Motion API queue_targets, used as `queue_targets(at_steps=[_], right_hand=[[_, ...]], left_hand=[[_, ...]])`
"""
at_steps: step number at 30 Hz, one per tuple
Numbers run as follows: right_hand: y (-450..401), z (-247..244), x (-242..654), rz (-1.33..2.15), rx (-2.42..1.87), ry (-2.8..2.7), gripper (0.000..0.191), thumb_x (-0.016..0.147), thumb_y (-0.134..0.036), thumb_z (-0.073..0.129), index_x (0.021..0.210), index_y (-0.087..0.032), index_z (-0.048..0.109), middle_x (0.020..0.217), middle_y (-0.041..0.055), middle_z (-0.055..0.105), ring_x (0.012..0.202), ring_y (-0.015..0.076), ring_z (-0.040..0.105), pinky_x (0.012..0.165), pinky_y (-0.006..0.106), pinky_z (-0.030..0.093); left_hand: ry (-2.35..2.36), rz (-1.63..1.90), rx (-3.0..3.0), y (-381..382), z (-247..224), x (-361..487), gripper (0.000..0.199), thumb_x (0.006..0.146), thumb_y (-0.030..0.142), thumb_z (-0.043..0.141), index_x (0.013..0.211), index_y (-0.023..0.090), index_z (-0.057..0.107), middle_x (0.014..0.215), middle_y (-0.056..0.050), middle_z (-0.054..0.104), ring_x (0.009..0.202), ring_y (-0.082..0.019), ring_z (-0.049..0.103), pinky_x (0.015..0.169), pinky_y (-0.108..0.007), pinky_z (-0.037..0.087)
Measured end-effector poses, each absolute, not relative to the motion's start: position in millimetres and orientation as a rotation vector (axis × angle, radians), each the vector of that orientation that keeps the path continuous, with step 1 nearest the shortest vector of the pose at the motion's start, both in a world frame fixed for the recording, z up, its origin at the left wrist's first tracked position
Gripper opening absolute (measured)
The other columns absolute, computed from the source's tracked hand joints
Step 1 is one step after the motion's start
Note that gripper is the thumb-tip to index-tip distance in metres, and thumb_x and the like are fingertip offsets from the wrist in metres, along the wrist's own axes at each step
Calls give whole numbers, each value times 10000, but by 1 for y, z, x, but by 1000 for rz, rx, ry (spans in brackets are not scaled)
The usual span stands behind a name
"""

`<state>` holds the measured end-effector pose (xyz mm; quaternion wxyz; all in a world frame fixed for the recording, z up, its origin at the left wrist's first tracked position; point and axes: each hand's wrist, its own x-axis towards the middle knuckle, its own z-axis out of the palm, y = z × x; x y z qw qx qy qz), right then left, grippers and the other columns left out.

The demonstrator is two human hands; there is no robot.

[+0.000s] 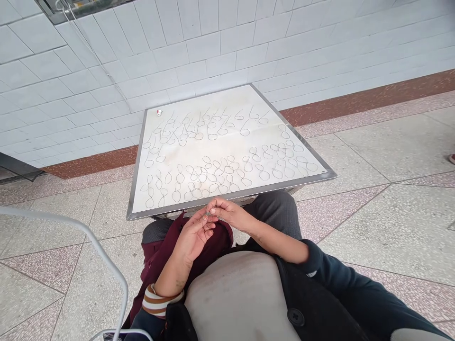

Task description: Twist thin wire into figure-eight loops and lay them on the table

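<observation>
My left hand and my right hand meet over my lap, just in front of the table's near edge. Both are closed, with thumbs and fingertips pinching a thin wire between them; most of it is hidden by the fingers. On the white table lie many similar thin loops. Toward the front they are figure-eight wire loops. Farther back are single wire loops with a straight tail.
A small white and red object sits at the table's far left corner. Behind the table rises a white tiled wall. A grey metal tube frame curves at my left. Part of a foot shows at the far right.
</observation>
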<state>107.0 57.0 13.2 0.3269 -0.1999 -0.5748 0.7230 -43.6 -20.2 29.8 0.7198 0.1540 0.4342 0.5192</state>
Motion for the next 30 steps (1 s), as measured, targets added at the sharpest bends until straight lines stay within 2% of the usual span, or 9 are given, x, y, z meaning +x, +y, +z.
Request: queue_targets(at_steps=[12, 19, 30], right_hand=[[56, 11, 107, 1899, -527, -1496, 239, 882, -414, 597, 926, -179, 599, 850, 13, 592, 750, 118, 540, 733, 272, 467], [56, 12, 106, 1899, -527, -1475, 219, 890, -392, 596, 910, -174, 601, 840, 17, 598, 759, 121, 548, 732, 276, 464], [55, 13, 107, 2007, -438, -1410, 212, 871, -369, 632, 938, -169, 609, 816, 0, 589, 737, 108, 562, 733, 267, 470]], left_hand=[[951, 1153, 311, -18, 28, -42, 295, 760, 137, 727, 1051, 132, 677, 822, -55, 699, 666, -68, 607, 584, -138, 463], [933, 1182, 300, -19, 31, -41, 231, 805, 282, 705, 977, 131, 681, 824, -63, 684, 693, -92, 613, 602, -172, 496], [890, 1165, 198, -16, 32, -40, 344, 705, 122, 765, 1039, 119, 683, 735, -19, 635, 600, -48, 560, 512, -110, 442]])
